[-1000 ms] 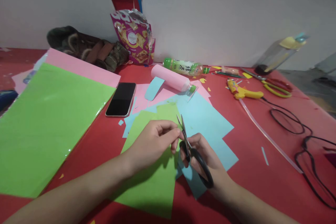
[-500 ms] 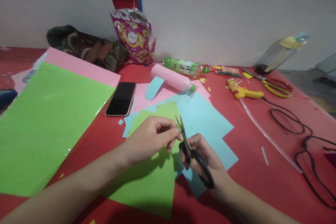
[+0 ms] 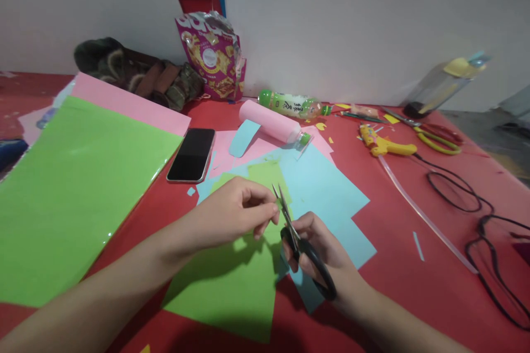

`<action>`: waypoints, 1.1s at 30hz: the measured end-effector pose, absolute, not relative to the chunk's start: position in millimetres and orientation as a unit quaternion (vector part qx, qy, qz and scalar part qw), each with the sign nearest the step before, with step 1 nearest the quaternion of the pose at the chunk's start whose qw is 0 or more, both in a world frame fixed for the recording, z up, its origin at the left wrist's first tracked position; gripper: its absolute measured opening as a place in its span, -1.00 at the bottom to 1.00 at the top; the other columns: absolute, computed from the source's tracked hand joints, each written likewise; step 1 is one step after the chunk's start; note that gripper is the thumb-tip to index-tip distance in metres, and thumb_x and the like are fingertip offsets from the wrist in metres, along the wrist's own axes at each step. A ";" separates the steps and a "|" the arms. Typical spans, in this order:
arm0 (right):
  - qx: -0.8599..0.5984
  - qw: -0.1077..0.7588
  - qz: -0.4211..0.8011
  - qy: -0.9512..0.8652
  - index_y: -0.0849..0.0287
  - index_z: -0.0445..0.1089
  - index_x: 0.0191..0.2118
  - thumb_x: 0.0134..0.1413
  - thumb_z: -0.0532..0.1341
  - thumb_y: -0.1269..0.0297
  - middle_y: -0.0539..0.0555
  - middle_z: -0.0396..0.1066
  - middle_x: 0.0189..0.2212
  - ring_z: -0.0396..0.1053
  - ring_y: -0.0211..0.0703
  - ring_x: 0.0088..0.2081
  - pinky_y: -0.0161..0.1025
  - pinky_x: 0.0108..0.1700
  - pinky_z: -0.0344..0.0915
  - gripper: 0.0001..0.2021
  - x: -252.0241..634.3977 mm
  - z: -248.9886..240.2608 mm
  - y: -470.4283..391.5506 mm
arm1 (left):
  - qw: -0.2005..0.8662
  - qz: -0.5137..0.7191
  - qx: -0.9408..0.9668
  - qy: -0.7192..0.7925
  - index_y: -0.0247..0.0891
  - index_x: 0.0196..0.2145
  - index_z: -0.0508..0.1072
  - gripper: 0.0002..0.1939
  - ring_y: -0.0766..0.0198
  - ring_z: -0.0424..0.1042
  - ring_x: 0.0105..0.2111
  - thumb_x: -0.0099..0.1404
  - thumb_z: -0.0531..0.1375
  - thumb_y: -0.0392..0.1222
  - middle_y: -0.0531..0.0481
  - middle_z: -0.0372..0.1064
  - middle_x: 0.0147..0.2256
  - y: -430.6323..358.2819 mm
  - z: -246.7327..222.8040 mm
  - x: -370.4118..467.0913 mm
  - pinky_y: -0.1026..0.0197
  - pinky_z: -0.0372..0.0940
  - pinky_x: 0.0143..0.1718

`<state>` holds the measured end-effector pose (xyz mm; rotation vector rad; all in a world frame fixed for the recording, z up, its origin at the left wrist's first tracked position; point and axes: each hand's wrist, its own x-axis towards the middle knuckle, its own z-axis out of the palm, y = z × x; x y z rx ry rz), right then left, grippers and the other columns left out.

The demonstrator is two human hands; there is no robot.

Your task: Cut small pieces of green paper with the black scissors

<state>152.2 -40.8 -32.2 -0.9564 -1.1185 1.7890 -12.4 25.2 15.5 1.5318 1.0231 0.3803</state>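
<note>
My left hand (image 3: 244,207) pinches a tiny piece of green paper (image 3: 279,203) between thumb and fingertips. Black-handled scissors (image 3: 312,262) are in my right hand (image 3: 325,245), fingers through the loops. Their slightly parted blades point up and away, right at the green piece by my left fingertips. Under both hands lies a green paper sheet (image 3: 232,298), partly over light blue sheets (image 3: 331,187). Beyond them rests a bottle wrapped in pink paper (image 3: 269,121), with a blue paper strip (image 3: 244,139) against its left side.
Left are a phone (image 3: 191,155) and a large green sheet pack (image 3: 91,187). A snack bag (image 3: 213,60), a tea bottle (image 3: 290,103) and a camouflage-patterned item (image 3: 136,74) line the back. Right are a yellow glue gun (image 3: 385,143), its looping cord, other scissors (image 3: 434,138) and a clear bottle (image 3: 439,85).
My left hand has shifted slightly left and up with the green piece. The scissors' tips have also moved a little left. The other things stay where they were.
</note>
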 end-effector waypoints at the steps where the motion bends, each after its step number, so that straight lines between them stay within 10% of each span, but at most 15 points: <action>1: -0.380 0.400 0.707 -0.443 0.11 0.10 -0.37 -0.20 0.21 -0.04 -0.07 0.15 -0.55 0.06 -0.31 -0.52 -0.31 -0.46 0.02 -0.61 152.3 -32.0 -40.9 | 0.589 0.160 0.658 0.441 -0.31 -0.62 0.33 -0.81 0.43 0.19 -0.68 0.09 0.03 -0.28 0.13 0.19 -0.73 25.2 16.0 -12.5 0.38 0.09 -0.60; 33: -0.386 0.381 0.721 -0.431 0.13 0.15 -0.36 -0.25 0.28 0.06 -0.12 0.15 -0.57 0.05 -0.41 -0.58 -0.38 -0.54 -0.02 -0.63 152.7 -33.6 -41.8 | 0.647 0.101 0.646 0.393 -0.35 -0.64 0.36 -0.79 0.48 0.20 -0.71 0.09 0.05 -0.32 0.16 0.18 -0.78 35.8 21.5 -24.0 0.40 0.10 -0.57</action>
